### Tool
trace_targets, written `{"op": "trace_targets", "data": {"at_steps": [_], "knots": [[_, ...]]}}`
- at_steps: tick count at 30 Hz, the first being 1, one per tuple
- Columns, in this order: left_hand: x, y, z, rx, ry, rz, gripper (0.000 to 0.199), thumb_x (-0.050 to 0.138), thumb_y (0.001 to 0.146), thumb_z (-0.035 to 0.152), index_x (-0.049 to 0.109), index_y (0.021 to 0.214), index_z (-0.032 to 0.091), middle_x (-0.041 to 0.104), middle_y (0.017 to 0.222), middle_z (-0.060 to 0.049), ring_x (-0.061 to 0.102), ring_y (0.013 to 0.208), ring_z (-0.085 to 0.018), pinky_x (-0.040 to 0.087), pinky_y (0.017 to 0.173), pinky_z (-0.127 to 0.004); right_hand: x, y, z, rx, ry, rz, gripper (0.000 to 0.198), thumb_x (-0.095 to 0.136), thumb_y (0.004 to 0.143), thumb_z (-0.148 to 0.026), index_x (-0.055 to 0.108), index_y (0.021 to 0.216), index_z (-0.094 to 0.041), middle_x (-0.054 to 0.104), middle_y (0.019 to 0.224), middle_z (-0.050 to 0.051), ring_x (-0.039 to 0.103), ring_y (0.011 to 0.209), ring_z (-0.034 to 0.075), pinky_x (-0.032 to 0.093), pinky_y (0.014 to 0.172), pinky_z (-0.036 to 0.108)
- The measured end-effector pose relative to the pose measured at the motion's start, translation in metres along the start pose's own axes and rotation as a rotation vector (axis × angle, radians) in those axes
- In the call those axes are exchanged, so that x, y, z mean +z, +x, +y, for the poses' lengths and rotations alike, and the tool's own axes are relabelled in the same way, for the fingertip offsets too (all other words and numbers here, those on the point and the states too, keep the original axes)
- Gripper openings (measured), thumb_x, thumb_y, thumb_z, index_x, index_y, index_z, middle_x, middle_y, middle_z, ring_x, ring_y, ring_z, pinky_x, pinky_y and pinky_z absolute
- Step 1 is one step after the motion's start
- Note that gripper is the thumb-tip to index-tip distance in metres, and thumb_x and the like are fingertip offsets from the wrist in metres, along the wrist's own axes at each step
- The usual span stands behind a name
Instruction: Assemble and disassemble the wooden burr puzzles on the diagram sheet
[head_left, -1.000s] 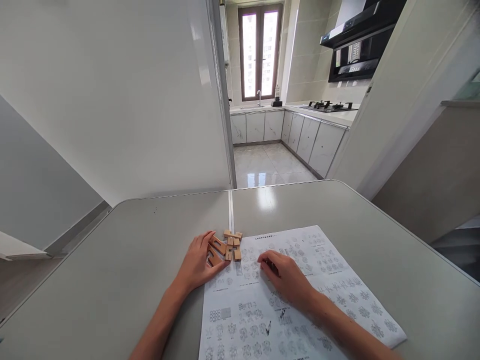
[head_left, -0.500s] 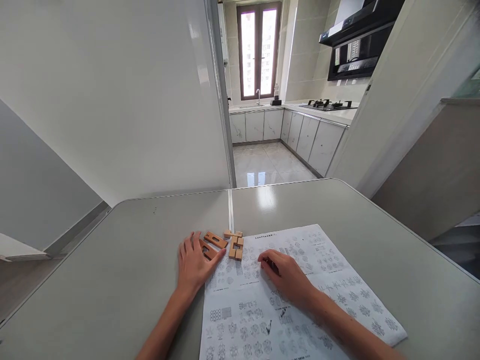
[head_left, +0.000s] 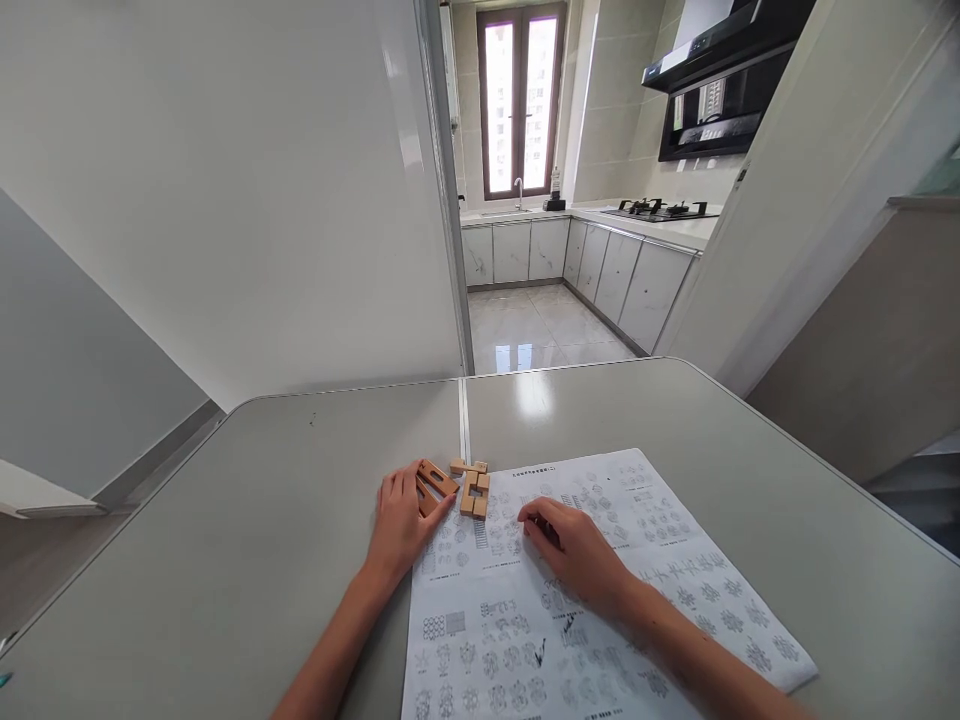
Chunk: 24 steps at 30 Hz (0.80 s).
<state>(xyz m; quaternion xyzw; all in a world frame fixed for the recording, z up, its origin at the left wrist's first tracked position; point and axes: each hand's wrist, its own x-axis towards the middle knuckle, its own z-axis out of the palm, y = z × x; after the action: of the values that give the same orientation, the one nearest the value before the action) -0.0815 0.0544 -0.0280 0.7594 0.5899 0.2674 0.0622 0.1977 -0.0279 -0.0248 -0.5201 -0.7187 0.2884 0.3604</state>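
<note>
My left hand (head_left: 396, 520) is closed round the left ends of two reddish-brown wooden pieces with long slots, the far slotted piece (head_left: 439, 478) and the near slotted piece (head_left: 425, 501). Its thumb reaches along their near right side and the fingertips are partly hidden. Just to their right lies a small group of light wooden blocks (head_left: 475, 495) at the paper's upper left edge, untouched. On the printed sheet (head_left: 517, 600) rests my right hand (head_left: 571, 548), loosely curled, with no object visible in it.
The sheet, printed with diagrams and check marks, lies on a grey-green table (head_left: 202, 560) with a white seam. A white wall (head_left: 300, 200) stands beyond at the left. Past the doorway are kitchen cabinets (head_left: 510, 250), a stove (head_left: 660, 210) and a range hood (head_left: 720, 50).
My left hand has moved slightly right and its spread fingers have drawn in round the slotted pieces, which now lie closer together. My right hand stays put.
</note>
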Motion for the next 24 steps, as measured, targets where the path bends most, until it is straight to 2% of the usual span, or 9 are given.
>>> {"op": "trace_targets", "data": {"at_steps": [3, 10, 18, 24], "knots": [[-0.0011, -0.0010, 0.0014, -0.011, 0.023, 0.002, 0.071, 0.060, 0.090, 0.066, 0.049, 0.145, 0.021, 0.066, 0.132, -0.014, 0.055, 0.127, -0.036, 0.046, 0.107, -0.052, -0.0002, 0.0000, -0.0004, 0.001, -0.001, -0.003, 0.017, 0.047, 0.102, -0.022, 0.064, 0.099, -0.024, 0.073, 0.097, 0.003, 0.064, 0.078, 0.020, 0.047, 0.069, 0.032], [-0.0068, -0.0028, 0.0072, -0.084, 0.125, 0.003, 0.075, 0.063, 0.087, 0.070, 0.050, 0.146, 0.025, 0.070, 0.129, -0.011, 0.050, 0.131, -0.038, 0.038, 0.110, -0.058, -0.0007, -0.0001, -0.0006, -0.003, -0.007, 0.001, 0.016, 0.048, 0.102, -0.022, 0.064, 0.099, -0.025, 0.072, 0.094, 0.002, 0.064, 0.076, 0.019, 0.047, 0.067, 0.030], [-0.0081, -0.0026, 0.0087, -0.011, 0.128, 0.027, 0.074, 0.061, 0.089, 0.068, 0.052, 0.144, 0.019, 0.071, 0.124, -0.013, 0.057, 0.122, -0.035, 0.046, 0.104, -0.050, -0.0004, -0.0007, 0.0006, -0.019, -0.004, 0.004, 0.016, 0.049, 0.102, -0.020, 0.064, 0.099, -0.024, 0.072, 0.094, 0.002, 0.063, 0.076, 0.017, 0.048, 0.069, 0.030], [-0.0065, -0.0036, 0.0093, 0.005, 0.161, 0.059, 0.071, 0.060, 0.090, 0.069, 0.056, 0.140, 0.019, 0.073, 0.119, -0.014, 0.058, 0.120, -0.036, 0.047, 0.103, -0.052, -0.0011, 0.0000, 0.0000, -0.027, -0.009, 0.005, 0.018, 0.047, 0.102, -0.022, 0.064, 0.099, -0.023, 0.072, 0.095, 0.004, 0.064, 0.077, 0.019, 0.049, 0.069, 0.031]]}}
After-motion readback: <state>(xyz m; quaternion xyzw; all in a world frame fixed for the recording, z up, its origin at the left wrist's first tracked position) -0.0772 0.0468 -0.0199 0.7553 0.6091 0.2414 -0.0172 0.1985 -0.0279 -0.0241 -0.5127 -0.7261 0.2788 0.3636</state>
